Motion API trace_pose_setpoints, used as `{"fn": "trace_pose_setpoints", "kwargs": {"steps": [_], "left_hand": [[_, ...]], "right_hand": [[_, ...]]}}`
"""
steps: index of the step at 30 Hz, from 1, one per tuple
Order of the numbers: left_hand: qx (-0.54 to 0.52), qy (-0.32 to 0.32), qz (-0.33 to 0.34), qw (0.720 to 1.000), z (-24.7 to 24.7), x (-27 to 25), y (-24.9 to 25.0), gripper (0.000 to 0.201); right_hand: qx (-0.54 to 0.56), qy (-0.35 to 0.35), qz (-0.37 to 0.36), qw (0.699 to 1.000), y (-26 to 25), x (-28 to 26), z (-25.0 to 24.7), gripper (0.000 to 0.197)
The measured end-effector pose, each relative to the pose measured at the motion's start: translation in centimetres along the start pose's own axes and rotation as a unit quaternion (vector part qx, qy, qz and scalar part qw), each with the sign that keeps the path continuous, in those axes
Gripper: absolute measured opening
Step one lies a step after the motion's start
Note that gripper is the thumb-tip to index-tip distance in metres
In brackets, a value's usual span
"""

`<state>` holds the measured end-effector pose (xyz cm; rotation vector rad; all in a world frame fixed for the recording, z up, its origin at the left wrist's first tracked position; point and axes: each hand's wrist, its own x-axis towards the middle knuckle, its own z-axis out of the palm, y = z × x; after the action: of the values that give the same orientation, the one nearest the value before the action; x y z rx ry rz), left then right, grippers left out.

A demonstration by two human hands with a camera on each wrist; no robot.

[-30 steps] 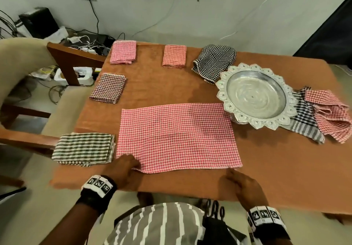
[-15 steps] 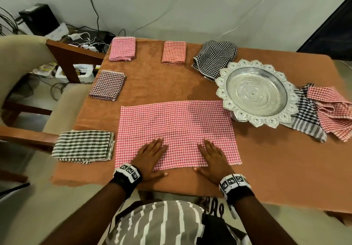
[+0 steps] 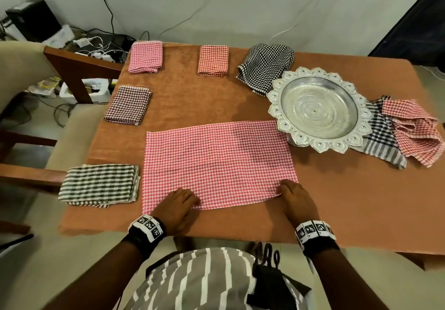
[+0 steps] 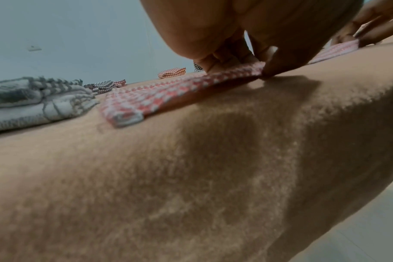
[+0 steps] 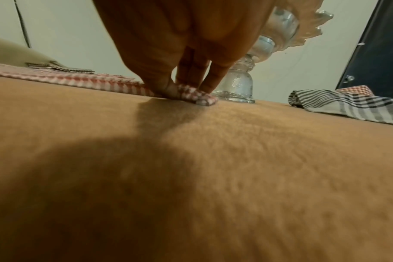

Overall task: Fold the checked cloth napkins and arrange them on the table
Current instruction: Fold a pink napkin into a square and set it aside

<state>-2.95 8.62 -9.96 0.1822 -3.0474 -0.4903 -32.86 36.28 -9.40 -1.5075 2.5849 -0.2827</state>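
A red-and-white checked napkin [image 3: 216, 160] lies spread flat in the middle of the brown table [image 3: 342, 201]. My left hand [image 3: 184, 197] sits on its near edge, left of centre. In the left wrist view the left hand [image 4: 242, 62] pinches that edge of the napkin [image 4: 168, 90] between thumb and curled fingers, lifting it slightly. My right hand [image 3: 291, 193] is at the near right corner. The right wrist view shows the right hand [image 5: 184, 86] pinching the bunched corner of the napkin [image 5: 90, 79].
Folded napkins lie along the left and far sides: striped grey [image 3: 101, 184], dark maroon [image 3: 128, 106], pink [image 3: 145, 56], orange [image 3: 213, 60]. A crumpled black-and-white one [image 3: 265, 66] touches the silver footed tray [image 3: 317, 109]. Two unfolded napkins [image 3: 409, 136] lie at the right.
Both hands lay flat on the napkin half a second ago. Now the fingers are curled and pinch the near edge, and the right hand has moved right to the corner.
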Motion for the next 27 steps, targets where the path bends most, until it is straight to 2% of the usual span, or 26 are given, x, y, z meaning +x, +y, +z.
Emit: {"fn": "trace_pose_setpoints", "kwargs": {"steps": [3, 7, 12, 15, 17, 18, 20, 22, 24, 27], "left_hand": [[-0.012, -0.008, -0.024, 1.0, -0.3, 0.4, -0.1, 0.021], [-0.035, -0.034, 0.004, 0.999, -0.7, 0.5, -0.3, 0.016], [-0.073, -0.06, 0.044, 0.995, -0.7, -0.9, -0.5, 0.015], [-0.098, -0.028, 0.013, 0.995, -1.1, -1.4, -0.3, 0.017], [-0.086, -0.004, -0.019, 0.996, -1.2, -1.0, -0.2, 0.031], [-0.067, -0.017, -0.038, 0.997, -1.2, -0.6, -0.2, 0.042], [-0.027, -0.095, -0.08, 0.992, -0.9, 0.3, -0.1, 0.069], [-0.007, -0.156, -0.096, 0.983, -0.2, 0.8, 0.1, 0.087], [0.004, -0.163, -0.094, 0.982, 0.3, 0.6, 0.3, 0.09], [-0.008, -0.151, -0.078, 0.986, 0.2, -0.2, -0.1, 0.091]], "right_hand": [[-0.023, -0.017, 0.035, 0.999, -0.3, 0.5, -0.6, 0.023], [-0.029, -0.014, 0.016, 0.999, -0.4, -0.5, -1.5, 0.028], [-0.024, -0.034, 0.017, 0.999, -0.7, -5.3, -1.9, 0.022], [-0.027, -0.045, 0.019, 0.998, -1.2, -6.7, -2.4, 0.024], [0.001, -0.024, 0.022, 0.999, -1.8, -5.8, -2.8, 0.028], [0.024, -0.011, 0.022, 0.999, -2.4, -5.0, -2.7, 0.032], [0.071, -0.02, 0.009, 0.997, -3.9, -3.0, -1.7, 0.045], [0.091, -0.101, -0.023, 0.99, -5.7, -1.3, -0.2, 0.063], [0.063, -0.181, -0.058, 0.98, -6.8, -0.3, 1.3, 0.077], [0.042, -0.204, -0.078, 0.975, -6.3, -0.7, 2.0, 0.088]]}}
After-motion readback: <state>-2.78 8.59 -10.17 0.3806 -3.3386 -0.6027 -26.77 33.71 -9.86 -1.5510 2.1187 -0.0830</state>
